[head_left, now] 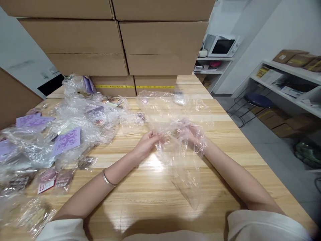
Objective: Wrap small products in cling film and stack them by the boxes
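Note:
A large clear plastic bag [185, 170] hangs and spreads between my hands over the middle of the wooden table. My left hand [150, 142] pinches its left side, fingers closed on the film. Behind crinkled layers of the same plastic, my right hand [189, 134] grips the other side, its fingers partly blurred by the film. The bag's upper part lies out toward the boxes, while a lower flap droops toward me. Close to the far end of the bag is a small clear crumpled packet [179, 98]. A small dark wrapped packet [140, 116] lies left of the bag.
Clear wrappings [75, 117] heap up on the left, with purple patterned cards [67, 140] and small packets [86, 162] among them. Stacked cardboard boxes [163, 50] wall off the table's far side. Right of the table [225, 160] stand a blue stool [258, 99] and shelves with a microwave [222, 46].

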A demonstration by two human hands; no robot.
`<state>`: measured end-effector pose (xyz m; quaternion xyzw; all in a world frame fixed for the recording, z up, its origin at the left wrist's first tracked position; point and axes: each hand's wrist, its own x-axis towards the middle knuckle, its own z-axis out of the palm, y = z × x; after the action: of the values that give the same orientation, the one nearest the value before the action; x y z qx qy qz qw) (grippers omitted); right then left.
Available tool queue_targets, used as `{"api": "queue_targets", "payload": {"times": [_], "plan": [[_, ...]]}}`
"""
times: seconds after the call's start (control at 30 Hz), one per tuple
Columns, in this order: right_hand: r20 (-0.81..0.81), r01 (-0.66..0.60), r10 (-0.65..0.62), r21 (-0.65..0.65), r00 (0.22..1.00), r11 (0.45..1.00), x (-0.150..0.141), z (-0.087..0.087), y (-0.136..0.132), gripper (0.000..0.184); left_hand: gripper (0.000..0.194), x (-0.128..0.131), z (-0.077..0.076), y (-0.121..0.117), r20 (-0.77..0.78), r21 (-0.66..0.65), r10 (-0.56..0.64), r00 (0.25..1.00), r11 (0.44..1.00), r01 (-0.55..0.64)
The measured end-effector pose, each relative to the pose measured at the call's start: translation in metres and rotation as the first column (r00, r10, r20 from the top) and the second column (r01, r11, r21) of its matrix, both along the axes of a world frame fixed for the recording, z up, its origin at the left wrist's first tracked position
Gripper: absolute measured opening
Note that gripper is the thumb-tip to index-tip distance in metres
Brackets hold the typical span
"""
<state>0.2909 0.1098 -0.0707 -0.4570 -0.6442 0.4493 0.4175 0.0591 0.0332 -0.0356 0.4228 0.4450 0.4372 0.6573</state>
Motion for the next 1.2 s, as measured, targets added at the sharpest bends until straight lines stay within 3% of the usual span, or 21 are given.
{"api": "queue_targets", "payload": {"times": [0.13,0.23,0.33,0.43,0.57,0.63,0.7,0.77,0.8,0.83,0.87,0.9,0.93,1.0,1.07,1.13,1.2], "plan": [[-0.157,0.000,-0.055,-0.333,0.986,0.943,0.033,0.011,0.019,0.013,0.034,-0.009,0.005,0.003,-0.010,-0.074,0.101,0.995,0.992,-0.101],[-0.095,0.075,-0.135,-0.469,0.986,0.880,0.068,0.029,0.028,0.036,0.028,-0.012,0.003,0.005,-0.040,-0.095,0.196,0.980,0.975,-0.199],[-0.031,0.099,-0.146,-0.593,0.989,0.799,0.085,0.043,0.020,0.055,0.023,-0.012,-0.002,0.010,-0.013,-0.140,0.262,0.965,0.955,-0.261],[0.103,0.114,-0.067,-0.562,0.992,0.819,0.083,0.042,0.004,0.052,0.018,-0.013,-0.005,0.015,-0.040,-0.220,0.244,0.969,0.944,-0.247],[0.337,0.128,0.011,-0.388,0.941,0.913,0.086,0.031,-0.007,0.058,0.013,-0.028,-0.008,0.013,-0.157,-0.299,0.128,0.979,0.939,-0.171],[0.579,0.217,-0.006,-0.296,0.815,0.930,0.095,0.030,-0.008,0.053,0.014,-0.043,-0.007,0.006,-0.191,-0.335,0.057,0.980,0.935,-0.120],[0.827,0.347,-0.085,-0.139,0.557,0.927,0.099,0.035,-0.011,0.052,0.020,-0.060,-0.002,-0.002,-0.275,-0.339,-0.054,0.960,0.940,-0.044],[0.914,0.375,-0.271,0.148,0.301,0.915,0.092,0.043,-0.019,0.054,0.032,-0.075,0.007,-0.009,-0.543,-0.185,-0.115,0.832,0.983,0.016],[0.889,0.334,-0.392,0.304,0.235,0.892,0.083,0.048,-0.025,0.054,0.037,-0.080,0.011,-0.011,-0.714,-0.043,-0.067,0.697,0.998,0.052],[0.835,0.272,-0.504,0.443,0.221,0.854,0.072,0.054,-0.031,0.054,0.040,-0.083,0.015,-0.012,-0.845,0.122,0.047,0.533,0.987,0.106],[0.778,0.204,-0.575,0.538,0.253,0.818,0.058,0.058,-0.037,0.054,0.039,-0.085,0.018,-0.011,-0.903,0.272,0.189,0.385,0.947,0.173],[0.741,0.141,-0.594,0.582,0.314,0.801,0.043,0.061,-0.042,0.054,0.036,-0.085,0.020,-0.009,-0.902,0.386,0.313,0.297,0.893,0.232],[0.730,0.070,-0.561,0.584,0.390,0.808,0.027,0.062,-0.045,0.053,0.032,-0.083,0.019,-0.005,-0.881,0.459,0.389,0.269,0.840,0.291],[0.760,-0.160,-0.349,0.504,0.548,0.849,-0.001,0.057,-0.045,0.052,0.029,-0.079,0.012,0.007,-0.846,0.529,0.433,0.311,0.751,0.395],[0.806,-0.421,-0.055,0.364,0.590,0.831,-0.023,0.041,-0.039,0.053,0.034,-0.076,-0.001,0.022,-0.843,0.537,0.434,0.318,0.708,0.459],[0.830,-0.530,0.107,0.245,0.548,0.812,-0.035,0.021,-0.030,0.059,0.043,-0.078,-0.014,0.037,-0.864,0.500,0.459,0.205,0.744,0.442],[0.853,-0.487,0.120,0.170,0.508,0.857,-0.041,0.003,-0.023,0.070,0.049,-0.084,-0.023,0.049,-0.884,0.446,0.466,0.029,0.825,0.348]]}}
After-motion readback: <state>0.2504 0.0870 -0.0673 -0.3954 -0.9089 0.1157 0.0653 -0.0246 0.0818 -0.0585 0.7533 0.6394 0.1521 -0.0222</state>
